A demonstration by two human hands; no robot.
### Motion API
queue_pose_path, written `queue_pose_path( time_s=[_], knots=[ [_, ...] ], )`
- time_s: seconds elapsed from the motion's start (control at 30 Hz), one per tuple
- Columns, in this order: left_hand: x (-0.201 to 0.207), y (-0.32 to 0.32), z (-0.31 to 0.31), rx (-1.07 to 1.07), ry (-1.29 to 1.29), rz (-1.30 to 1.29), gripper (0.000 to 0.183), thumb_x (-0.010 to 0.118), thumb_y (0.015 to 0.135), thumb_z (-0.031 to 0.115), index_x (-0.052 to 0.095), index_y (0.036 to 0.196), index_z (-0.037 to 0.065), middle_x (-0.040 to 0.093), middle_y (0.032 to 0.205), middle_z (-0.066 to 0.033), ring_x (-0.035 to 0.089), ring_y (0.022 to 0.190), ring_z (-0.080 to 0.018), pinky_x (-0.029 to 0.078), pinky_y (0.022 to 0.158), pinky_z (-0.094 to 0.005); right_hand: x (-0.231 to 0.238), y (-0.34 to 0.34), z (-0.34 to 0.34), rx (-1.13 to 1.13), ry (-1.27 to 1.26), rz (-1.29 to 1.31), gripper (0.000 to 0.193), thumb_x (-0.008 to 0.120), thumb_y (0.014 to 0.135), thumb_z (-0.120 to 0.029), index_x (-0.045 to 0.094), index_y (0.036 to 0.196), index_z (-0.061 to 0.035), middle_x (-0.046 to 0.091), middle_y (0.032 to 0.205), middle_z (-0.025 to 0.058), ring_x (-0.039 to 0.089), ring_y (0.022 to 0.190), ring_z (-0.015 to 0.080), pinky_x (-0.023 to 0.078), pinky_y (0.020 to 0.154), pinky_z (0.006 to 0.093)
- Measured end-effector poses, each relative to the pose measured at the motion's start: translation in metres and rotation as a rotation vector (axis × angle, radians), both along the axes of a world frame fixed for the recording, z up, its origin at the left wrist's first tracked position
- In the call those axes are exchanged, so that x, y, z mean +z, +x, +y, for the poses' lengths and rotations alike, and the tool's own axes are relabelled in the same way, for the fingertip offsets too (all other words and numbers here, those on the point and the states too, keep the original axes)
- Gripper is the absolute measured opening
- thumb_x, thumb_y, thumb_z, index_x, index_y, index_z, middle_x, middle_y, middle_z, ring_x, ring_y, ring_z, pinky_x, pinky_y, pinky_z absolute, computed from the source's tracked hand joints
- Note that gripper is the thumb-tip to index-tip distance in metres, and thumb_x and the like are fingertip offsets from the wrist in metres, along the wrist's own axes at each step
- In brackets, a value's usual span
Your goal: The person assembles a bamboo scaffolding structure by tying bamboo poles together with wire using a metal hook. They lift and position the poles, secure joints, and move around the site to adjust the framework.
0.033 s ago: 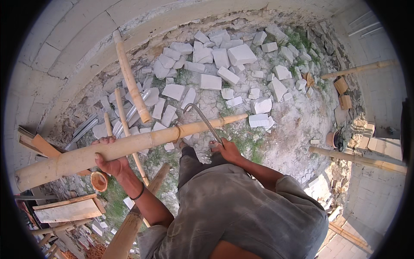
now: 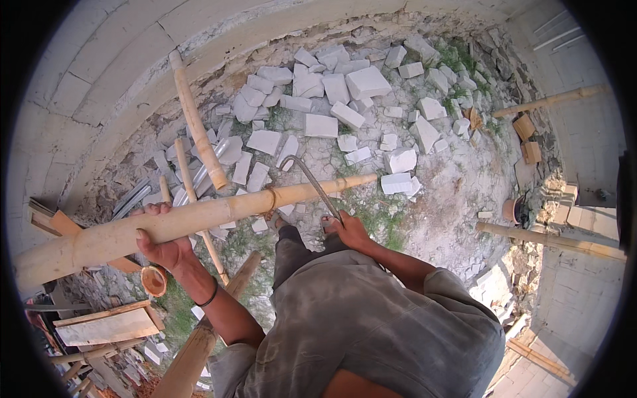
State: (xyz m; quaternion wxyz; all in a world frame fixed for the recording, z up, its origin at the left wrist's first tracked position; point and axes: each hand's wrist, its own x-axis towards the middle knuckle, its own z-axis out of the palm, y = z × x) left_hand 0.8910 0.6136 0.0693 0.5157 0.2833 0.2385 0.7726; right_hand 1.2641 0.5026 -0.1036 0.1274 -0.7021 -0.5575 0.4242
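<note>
The left hand (image 2: 162,242) is closed around a thick bamboo pole (image 2: 199,219) held level across the view, and the right hand (image 2: 348,229) grips a bent metal hook (image 2: 312,182) crossing the pole, above ground strewn with white blocks (image 2: 345,93).

One hooked bar (image 2: 312,182), many blocks (image 2: 367,83)

rubble (image 2: 332,99) ahead, bamboo pole (image 2: 199,215) crossing

Curved block wall (image 2: 119,73); dirt floor (image 2: 458,192) strewn with white stone blocks (image 2: 367,82); daylight.
</note>
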Motion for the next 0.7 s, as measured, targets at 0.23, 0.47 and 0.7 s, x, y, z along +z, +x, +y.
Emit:
queue_pose_path(
  time_s=[0.23,0.47,0.7],
  knots=[
    [0.201,0.157,0.039,-0.084,0.186,0.391,0.039,0.064,0.08,0.026,0.052,0.103,-0.003,0.054,0.089,-0.0151,0.054,0.087,-0.0256,0.045,0.084,-0.0378,0.082,0.07,-0.021,-0.166,0.184,0.203,0.026,0.049,0.093,-0.025,0.046,0.1,0.0002,0.059,0.069,0.0256,0.057,0.069,0.0483,0.044,0.063,0.0535],
    [0.225,0.3,0.029,0.085,0.175,0.717,0.046,0.067,0.08,0.027,0.055,0.107,-0.008,0.063,0.089,-0.0176,0.064,0.081,-0.0259,0.051,0.08,-0.0365,0.098,0.085,-0.034,-0.244,0.395,0.356,0.025,0.05,0.093,-0.02,0.043,0.104,0.0013,0.056,0.066,0.0274,0.056,0.068,0.0493,0.04,0.058,0.0541],
    [0.232,0.344,0.029,0.052,0.184,0.798,0.042,0.067,0.082,0.027,0.056,0.105,-0.006,0.064,0.092,-0.0168,0.065,0.087,-0.0253,0.051,0.082,-0.0349,0.049,0.134,-0.074,-0.238,0.183,-0.063,0.031,0.05,0.092,-0.022,0.043,0.106,0.005,0.057,0.063,0.0276,0.057,0.065,0.0492,0.044,0.061,0.0564]
  ],
)
